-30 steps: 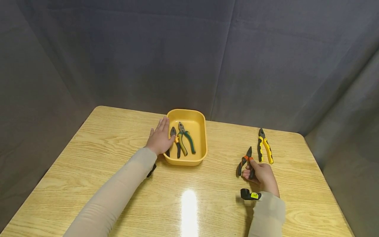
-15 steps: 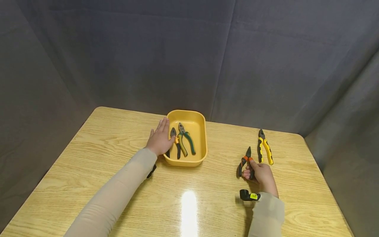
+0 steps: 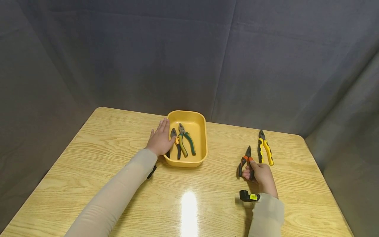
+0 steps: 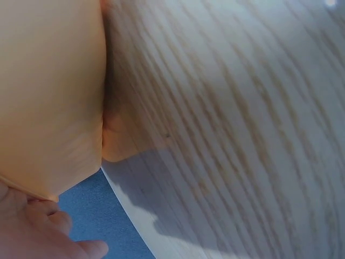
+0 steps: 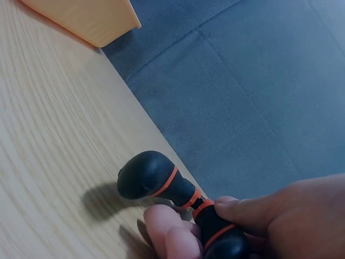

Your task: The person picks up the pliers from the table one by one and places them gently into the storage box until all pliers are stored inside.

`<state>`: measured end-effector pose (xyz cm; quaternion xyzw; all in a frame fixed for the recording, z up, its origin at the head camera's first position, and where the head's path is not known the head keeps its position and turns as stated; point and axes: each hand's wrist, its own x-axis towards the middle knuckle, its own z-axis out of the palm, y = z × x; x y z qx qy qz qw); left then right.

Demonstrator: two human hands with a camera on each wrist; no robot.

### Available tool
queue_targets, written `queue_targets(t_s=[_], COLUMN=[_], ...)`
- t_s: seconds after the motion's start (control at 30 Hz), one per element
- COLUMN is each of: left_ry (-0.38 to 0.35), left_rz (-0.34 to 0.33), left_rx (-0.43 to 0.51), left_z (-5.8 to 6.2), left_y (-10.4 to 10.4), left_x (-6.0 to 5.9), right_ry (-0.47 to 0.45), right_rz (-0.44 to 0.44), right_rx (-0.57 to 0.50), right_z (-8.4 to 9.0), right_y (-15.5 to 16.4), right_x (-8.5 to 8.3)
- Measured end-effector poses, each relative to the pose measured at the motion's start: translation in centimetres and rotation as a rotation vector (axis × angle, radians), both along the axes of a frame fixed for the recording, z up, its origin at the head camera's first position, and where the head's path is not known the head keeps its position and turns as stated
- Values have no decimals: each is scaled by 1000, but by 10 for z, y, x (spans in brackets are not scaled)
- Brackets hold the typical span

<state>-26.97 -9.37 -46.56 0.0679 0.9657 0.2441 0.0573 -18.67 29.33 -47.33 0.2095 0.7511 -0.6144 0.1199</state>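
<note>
My right hand [image 3: 264, 176] grips one handle of the black-and-orange pliers [image 3: 243, 163], whose dark pointed nose faces away from me. In the right wrist view, thumb and fingers close round that handle of the pliers [image 5: 148, 175] while the other handle sticks out free. My left hand [image 3: 160, 138] lies with straight fingers along the left rim of the yellow tub [image 3: 202, 160]. Inside the tub are green-and-yellow pliers [image 3: 191, 143] and orange-and-black pliers [image 3: 178, 149]. A further dark handle there is mostly hidden by my left hand.
Yellow-and-black pliers [image 3: 268, 152] lie on the wooden table [image 3: 219, 187] just beyond my right hand. A grey curtain [image 3: 160, 59] hangs behind the table's far edge. Small black devices sit at both wrists.
Hardly anything differs. The view shifts very slightly, and the pliers in my right hand turn a tiny amount. My left hand stays on the tub's rim.
</note>
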Motion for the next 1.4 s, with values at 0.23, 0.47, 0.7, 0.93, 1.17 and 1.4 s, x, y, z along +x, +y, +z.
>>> queue_targets(t_s=[0.23,0.47,0.7,0.93,1.17,1.4], left_ry=[11,14,10,5,9,7], left_rz=[-7,-6,-3,0,0,6], left_rx=[14,18,11,8,11,17], left_z=[-2,-4,-3,-1,-2,-4], left_y=[1,1,1,0,0,0], left_x=[-1,-2,-3,-2,-2,-2], right_ry=[26,42,62,87,112,110], right_rz=[9,1,5,11,15,-2], right_rx=[13,30,37,81,107,59], right_z=[2,2,3,3,3,6], right_y=[-3,-5,-6,-7,-9,-11], right_x=[0,-2,-2,-4,-5,-4])
